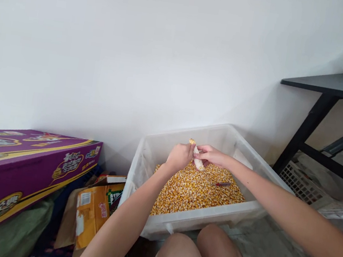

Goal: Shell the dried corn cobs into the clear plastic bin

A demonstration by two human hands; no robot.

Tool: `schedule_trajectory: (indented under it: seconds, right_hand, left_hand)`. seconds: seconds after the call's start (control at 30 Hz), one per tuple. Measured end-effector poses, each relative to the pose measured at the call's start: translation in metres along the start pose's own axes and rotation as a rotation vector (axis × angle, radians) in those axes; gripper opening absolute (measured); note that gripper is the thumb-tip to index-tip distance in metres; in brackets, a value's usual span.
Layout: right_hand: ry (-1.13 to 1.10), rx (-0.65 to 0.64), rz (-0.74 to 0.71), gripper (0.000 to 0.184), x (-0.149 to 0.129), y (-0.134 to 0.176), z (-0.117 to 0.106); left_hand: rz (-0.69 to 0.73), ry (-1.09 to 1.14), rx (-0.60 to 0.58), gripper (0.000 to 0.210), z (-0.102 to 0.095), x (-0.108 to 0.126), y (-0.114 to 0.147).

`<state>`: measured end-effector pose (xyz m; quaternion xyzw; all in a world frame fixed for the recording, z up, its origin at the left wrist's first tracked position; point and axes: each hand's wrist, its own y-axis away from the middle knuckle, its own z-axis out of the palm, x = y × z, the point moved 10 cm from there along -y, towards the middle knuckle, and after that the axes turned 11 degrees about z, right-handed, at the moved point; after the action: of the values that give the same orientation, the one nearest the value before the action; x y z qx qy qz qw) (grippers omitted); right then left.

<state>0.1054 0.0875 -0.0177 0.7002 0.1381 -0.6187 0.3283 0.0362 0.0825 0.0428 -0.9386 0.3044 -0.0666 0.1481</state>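
Both hands hold a corn cob [199, 163] above a bin of loose kernels. Most of the cob's lower length is bare and white, while yellow kernels show at its upper tip. My left hand [180, 155] is closed around the upper part, its thumb side against the cob. My right hand [210, 155] grips the cob from the right, fingers bent round its middle. Below them, loose corn kernels [187, 194] fill the bottom of a translucent plastic bin [177, 223]. A small tool with a red handle [222, 184] lies on the kernels, right of the hands.
A purple carton [34, 173] stands at the left, with an orange cardboard box [92, 211] between it and the bin. At the right is a black table [334, 83], with a white plastic basket [302, 183] under it. A white wall [137, 55] rises behind the bin.
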Motion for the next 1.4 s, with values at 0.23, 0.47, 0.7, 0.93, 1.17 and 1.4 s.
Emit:
schedule_trajectory:
  seconds: [0.23, 0.47, 0.7, 0.93, 1.17, 1.4]
  right_hand:
    - [0.062, 0.159, -0.026, 0.024, 0.0, -0.004, -0.014]
    - [0.009, 0.051, -0.04, 0.032, -0.004, -0.001, -0.006]
    - [-0.065, -0.028, -0.091, 0.033, -0.016, 0.003, 0.008]
    - [-0.123, -0.117, -0.087, 0.035, -0.007, -0.002, 0.011]
    - [-0.26, -0.235, -0.052, 0.034, -0.001, -0.004, 0.01]
    - [-0.167, -0.212, 0.039, 0.028, 0.011, -0.008, 0.004]
  left_hand:
    - [-0.095, -0.004, 0.044, 0.048, -0.01, -0.012, 0.003]
    - [-0.13, 0.574, 0.056, 0.041, 0.013, -0.032, 0.006]
    - [-0.217, 0.962, 0.09, 0.06, 0.023, -0.021, 0.004]
    - [-0.174, 0.954, 0.051, 0.059, 0.024, -0.018, 0.002]
    - [-0.109, 1.002, 0.046, 0.052, 0.022, -0.01, 0.002]
    - [-0.064, 0.81, -0.032, 0.048, 0.02, -0.006, 0.0]
